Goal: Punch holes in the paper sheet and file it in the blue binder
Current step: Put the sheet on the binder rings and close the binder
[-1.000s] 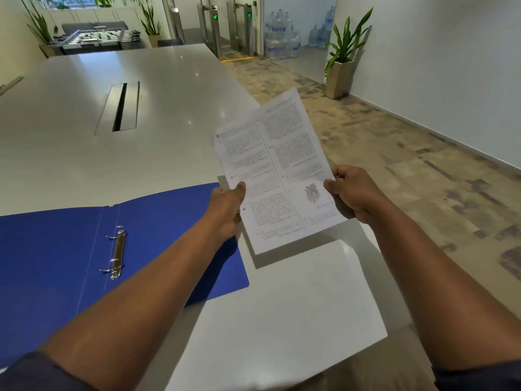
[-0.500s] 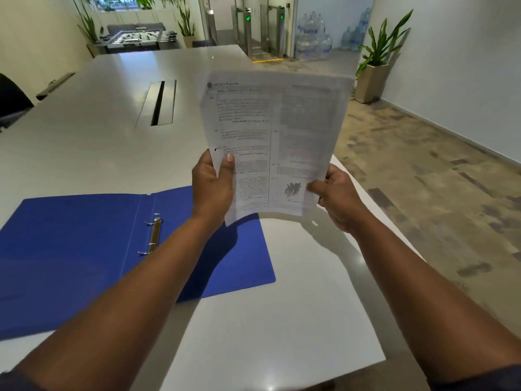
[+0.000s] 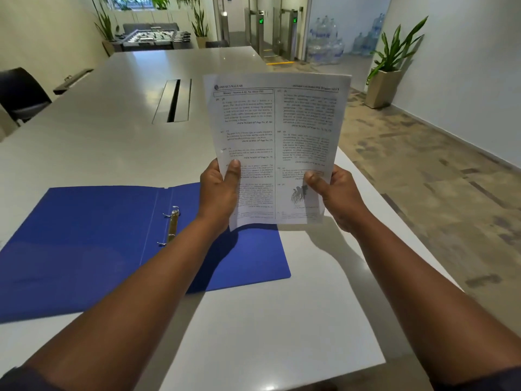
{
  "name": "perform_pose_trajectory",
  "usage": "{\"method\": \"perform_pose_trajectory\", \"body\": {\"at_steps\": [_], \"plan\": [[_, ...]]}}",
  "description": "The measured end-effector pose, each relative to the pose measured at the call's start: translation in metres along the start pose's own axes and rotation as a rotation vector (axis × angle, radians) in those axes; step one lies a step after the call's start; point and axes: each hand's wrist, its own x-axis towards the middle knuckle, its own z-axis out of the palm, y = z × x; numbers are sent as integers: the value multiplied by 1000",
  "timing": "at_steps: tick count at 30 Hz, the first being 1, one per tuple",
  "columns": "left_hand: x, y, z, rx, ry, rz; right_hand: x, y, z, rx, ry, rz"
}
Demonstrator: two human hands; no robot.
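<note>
A printed paper sheet (image 3: 277, 131) with two columns of text stands upright in the air above the white table (image 3: 107, 142). My left hand (image 3: 218, 190) pinches its lower left edge, thumb on the front. My right hand (image 3: 337, 196) pinches the lower right edge the same way. The blue binder (image 3: 84, 244) lies open flat on the table to the left, below the sheet. Its metal ring clip (image 3: 172, 225) shows on the spine. A small hole shows near the sheet's left margin. No hole punch is in view.
A cable slot (image 3: 173, 100) is set into the middle of the table. A dark chair (image 3: 22, 94) stands at the left edge. On the right the table ends at a carpeted floor with a potted plant (image 3: 387, 69). Water bottles (image 3: 327, 43) are stacked at the back.
The sheet has swung from tilted right of the binder to upright and facing me, nearer the middle. Both hands kept their hold on its lower edges.
</note>
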Motion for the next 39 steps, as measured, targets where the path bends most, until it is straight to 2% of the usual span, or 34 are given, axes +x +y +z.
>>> {"method": "perform_pose_trajectory", "body": {"at_steps": [7,12,19,25,31,39], "plan": [[-3,2,-43,-1,64,3,-3,1,44,-3,-25,63],[-13,-14,-65,70,19,-75,-12,14,66,-113,-25,125],[2,4,-87,-30,9,-62,-10,-19,86,-95,7,3],[15,8,-123,-36,-74,-285,-10,-34,113,-229,20,-7],[17,7,-166,143,-176,-455,-11,-29,133,-370,-12,152],[18,-8,-194,298,-326,-518,-17,-22,150,-424,-5,239]]}}
